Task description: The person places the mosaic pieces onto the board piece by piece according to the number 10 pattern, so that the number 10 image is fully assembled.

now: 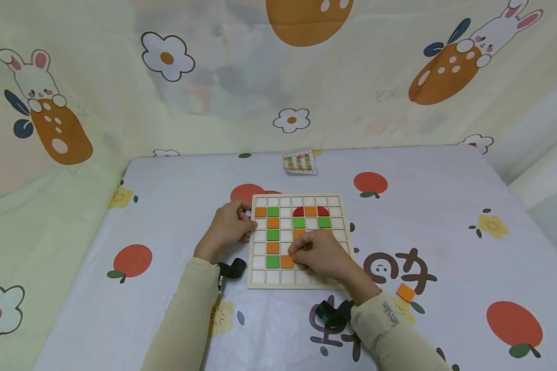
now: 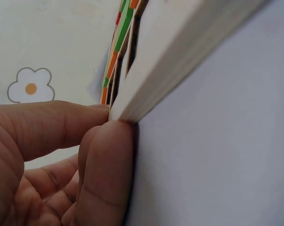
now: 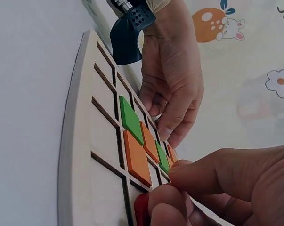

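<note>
A wooden grid board [image 1: 283,287] lies on the table, with several orange and green square tiles and red rounded tiles in its cells. At its left edge my left hand [image 1: 227,226] pinches the rim between thumb and finger, as the left wrist view shows close up. Over the lower middle of the grid is my right hand [image 1: 325,255], thumb and index finger brought together. In the right wrist view a red rounded tile [image 3: 141,209] sits at those fingertips, beside an orange tile [image 3: 137,157]; the fingers cover part of it. Several cells are hidden beneath this hand.
A small card printed with a coloured grid [image 1: 300,162] lies behind the board. One loose orange tile [image 1: 406,292] is on the patterned tablecloth to the right, near my right sleeve [image 1: 385,319]. A printed curtain [image 1: 232,103] hangs along the table's back edge.
</note>
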`<act>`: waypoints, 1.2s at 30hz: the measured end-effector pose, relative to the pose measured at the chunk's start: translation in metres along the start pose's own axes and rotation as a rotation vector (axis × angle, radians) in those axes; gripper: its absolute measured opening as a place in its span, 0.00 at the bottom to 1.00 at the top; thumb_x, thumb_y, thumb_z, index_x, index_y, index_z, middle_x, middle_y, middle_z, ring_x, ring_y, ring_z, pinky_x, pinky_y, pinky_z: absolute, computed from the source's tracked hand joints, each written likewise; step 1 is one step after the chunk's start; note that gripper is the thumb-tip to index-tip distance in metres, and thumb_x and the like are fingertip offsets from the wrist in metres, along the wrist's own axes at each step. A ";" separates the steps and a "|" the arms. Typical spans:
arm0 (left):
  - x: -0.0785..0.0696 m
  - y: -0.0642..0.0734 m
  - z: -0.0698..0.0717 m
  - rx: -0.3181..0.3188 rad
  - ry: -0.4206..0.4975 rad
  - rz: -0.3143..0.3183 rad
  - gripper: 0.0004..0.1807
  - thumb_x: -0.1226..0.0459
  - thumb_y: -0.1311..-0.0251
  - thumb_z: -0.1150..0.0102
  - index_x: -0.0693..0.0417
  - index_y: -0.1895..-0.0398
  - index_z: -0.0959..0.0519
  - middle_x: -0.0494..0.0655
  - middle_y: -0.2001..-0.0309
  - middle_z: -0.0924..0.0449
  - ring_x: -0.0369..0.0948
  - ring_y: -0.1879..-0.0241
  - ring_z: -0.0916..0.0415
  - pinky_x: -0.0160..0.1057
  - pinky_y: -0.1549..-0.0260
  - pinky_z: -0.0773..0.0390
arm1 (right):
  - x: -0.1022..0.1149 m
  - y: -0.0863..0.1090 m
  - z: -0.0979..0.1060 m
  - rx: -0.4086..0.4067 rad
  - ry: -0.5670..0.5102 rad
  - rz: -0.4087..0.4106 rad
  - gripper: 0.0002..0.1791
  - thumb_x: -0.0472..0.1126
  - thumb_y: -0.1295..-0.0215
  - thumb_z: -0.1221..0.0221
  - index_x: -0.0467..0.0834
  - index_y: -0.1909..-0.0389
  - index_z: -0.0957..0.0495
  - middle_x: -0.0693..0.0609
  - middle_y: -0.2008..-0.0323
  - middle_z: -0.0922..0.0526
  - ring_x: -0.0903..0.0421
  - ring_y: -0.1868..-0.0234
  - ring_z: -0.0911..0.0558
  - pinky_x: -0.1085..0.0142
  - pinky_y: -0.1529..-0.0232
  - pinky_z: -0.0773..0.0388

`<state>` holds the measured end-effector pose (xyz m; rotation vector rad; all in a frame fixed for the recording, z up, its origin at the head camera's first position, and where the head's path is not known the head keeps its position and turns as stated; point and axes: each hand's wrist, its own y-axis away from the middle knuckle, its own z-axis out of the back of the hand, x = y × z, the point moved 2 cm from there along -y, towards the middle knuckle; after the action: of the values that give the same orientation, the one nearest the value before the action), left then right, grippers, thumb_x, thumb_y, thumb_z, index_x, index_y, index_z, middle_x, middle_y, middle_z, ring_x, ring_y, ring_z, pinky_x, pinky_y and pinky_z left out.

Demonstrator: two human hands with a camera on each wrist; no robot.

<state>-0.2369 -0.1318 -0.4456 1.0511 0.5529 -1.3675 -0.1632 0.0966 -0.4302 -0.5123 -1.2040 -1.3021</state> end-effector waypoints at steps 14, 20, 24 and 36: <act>-0.001 0.000 0.002 0.010 -0.006 -0.007 0.24 0.68 0.36 0.31 0.60 0.39 0.26 0.52 0.65 0.25 0.41 0.76 0.20 0.35 0.74 0.15 | -0.026 0.051 0.067 -0.172 -0.061 -0.068 0.14 0.41 0.28 0.36 0.34 0.50 0.16 0.44 0.68 0.16 0.52 0.71 0.21 0.66 0.76 0.20; -0.003 -0.001 0.003 0.006 -0.019 -0.012 0.23 0.68 0.36 0.31 0.60 0.39 0.26 0.53 0.64 0.25 0.41 0.76 0.19 0.36 0.74 0.14 | -0.054 0.090 0.108 -0.268 -0.004 -0.163 0.18 0.45 0.27 0.36 0.35 0.46 0.17 0.47 0.68 0.16 0.53 0.71 0.20 0.65 0.79 0.24; -0.002 -0.001 0.002 0.007 -0.018 -0.005 0.23 0.68 0.36 0.31 0.60 0.40 0.26 0.53 0.64 0.25 0.41 0.76 0.19 0.36 0.74 0.14 | -0.071 0.109 0.123 -0.276 -0.007 -0.239 0.20 0.48 0.27 0.35 0.35 0.47 0.17 0.51 0.69 0.17 0.53 0.72 0.21 0.64 0.79 0.26; -0.002 0.000 0.002 0.010 0.001 0.005 0.23 0.69 0.36 0.31 0.59 0.40 0.26 0.52 0.64 0.26 0.41 0.76 0.20 0.36 0.74 0.14 | -0.099 0.135 0.132 -0.304 0.100 -0.397 0.24 0.55 0.36 0.28 0.40 0.50 0.14 0.55 0.68 0.15 0.57 0.68 0.23 0.66 0.74 0.26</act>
<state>-0.2377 -0.1322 -0.4433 1.0609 0.5444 -1.3667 -0.0734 0.2895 -0.4261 -0.4287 -1.0612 -1.8461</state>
